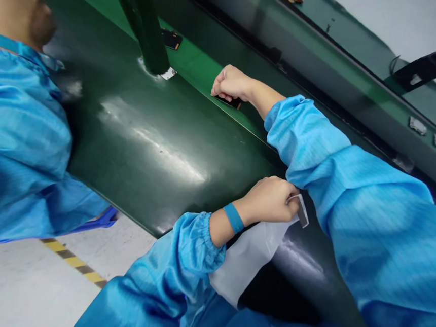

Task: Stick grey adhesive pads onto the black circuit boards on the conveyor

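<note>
My right hand [231, 83] reaches out over the dark green conveyor belt [155, 138], fingers curled down on a small flat black part [231, 101] that lies on the belt. My left hand [269, 199], with a blue wrist strap [233, 218], rests near the belt's near edge. Its fingers are closed on the corner of a translucent white bag [245, 255], with a small grey piece [302, 211] showing at the fingertips. Both arms wear blue smock sleeves.
Another person in a blue smock [17, 140] stands at the left beside the belt. A green post [147, 29] rises from the belt, with a small white part [168, 73] at its foot and another black part [172, 39] behind. The conveyor's side rail [307, 49] runs along the right. Grey floor with yellow-black tape [74, 262] lies lower left.
</note>
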Motion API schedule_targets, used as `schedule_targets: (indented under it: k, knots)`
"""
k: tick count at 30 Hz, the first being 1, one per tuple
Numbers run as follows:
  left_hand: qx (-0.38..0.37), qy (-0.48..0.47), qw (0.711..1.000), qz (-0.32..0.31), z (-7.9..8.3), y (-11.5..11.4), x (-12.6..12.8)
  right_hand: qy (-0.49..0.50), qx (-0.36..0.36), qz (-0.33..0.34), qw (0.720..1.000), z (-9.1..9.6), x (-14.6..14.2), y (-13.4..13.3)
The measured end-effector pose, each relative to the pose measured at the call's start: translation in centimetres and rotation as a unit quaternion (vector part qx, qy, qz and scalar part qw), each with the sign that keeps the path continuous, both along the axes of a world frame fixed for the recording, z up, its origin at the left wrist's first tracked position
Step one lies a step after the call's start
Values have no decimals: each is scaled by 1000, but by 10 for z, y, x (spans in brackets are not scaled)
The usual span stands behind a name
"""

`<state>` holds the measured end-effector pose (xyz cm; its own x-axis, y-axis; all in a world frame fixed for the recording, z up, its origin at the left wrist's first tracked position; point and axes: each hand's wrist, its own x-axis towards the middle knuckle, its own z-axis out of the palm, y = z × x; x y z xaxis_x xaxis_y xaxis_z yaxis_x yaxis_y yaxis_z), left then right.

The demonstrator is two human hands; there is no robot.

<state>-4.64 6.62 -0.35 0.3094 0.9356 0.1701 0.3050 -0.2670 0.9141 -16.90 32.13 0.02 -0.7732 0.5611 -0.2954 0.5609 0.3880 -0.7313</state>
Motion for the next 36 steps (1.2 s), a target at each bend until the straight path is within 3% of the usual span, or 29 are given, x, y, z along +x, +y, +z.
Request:
schedule_targets:
  k: [9,15,20,24,30,33,36]
  knots:
    - [-2,-16,1000,9,-2,1,1,-10,-5,-14,1000,5,14,-8]
    - [-26,-39,999,7,2,1,-5,-80,93,0,992,3,17,-11]
    - [-63,-106,991,44,-2,6,-15,-101,233,-24,967,3,24,-5]
    - [-96,-177,968,148,-8,14,-26,-25,218,-20,975,20,93,-29]
    - [-120,-264,920,264,-10,23,-37,97,47,6,994,48,241,-118]
    - [-125,-280,911,276,-8,22,-38,134,36,-88,986,40,272,-154]
    - [-141,-289,909,264,-5,19,-39,197,26,-208,958,25,275,-175]
